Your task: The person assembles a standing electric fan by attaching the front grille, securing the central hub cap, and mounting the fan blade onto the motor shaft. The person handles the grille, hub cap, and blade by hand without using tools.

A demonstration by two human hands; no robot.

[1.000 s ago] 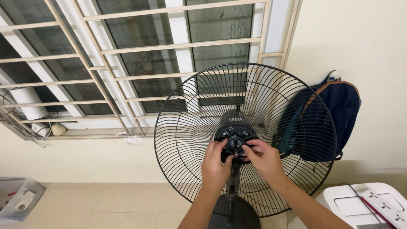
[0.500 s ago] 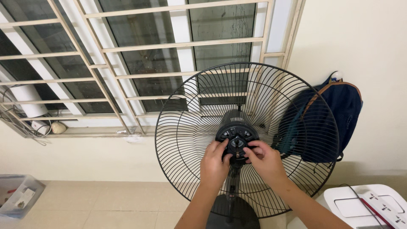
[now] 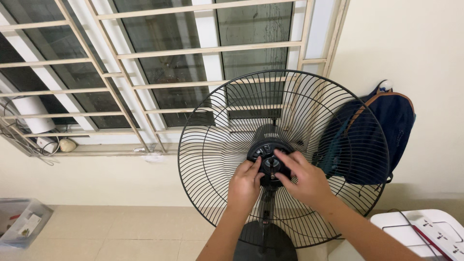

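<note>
A black standing fan stands before me with only its rear wire guard (image 3: 217, 125) on; no blades show. At the guard's centre sits the black motor hub (image 3: 265, 150) with a round black nut on the shaft. My left hand (image 3: 244, 186) pinches the left side of that nut with thumb and fingers. My right hand (image 3: 304, 181) lies on the nut's right side, fingers stretched up over it. The fan's pole and round black base (image 3: 265, 241) show below the hands.
A barred window (image 3: 159, 63) fills the wall behind. A dark blue backpack (image 3: 386, 135) hangs to the right of the guard. A white appliance top (image 3: 425, 232) with a cord sits at the lower right; a clear plastic bin (image 3: 19, 224) stands at the lower left.
My right hand has turned on the hub, its fingers swinging upward and to the left over the nut. The left hand stays on the nut's left side.
</note>
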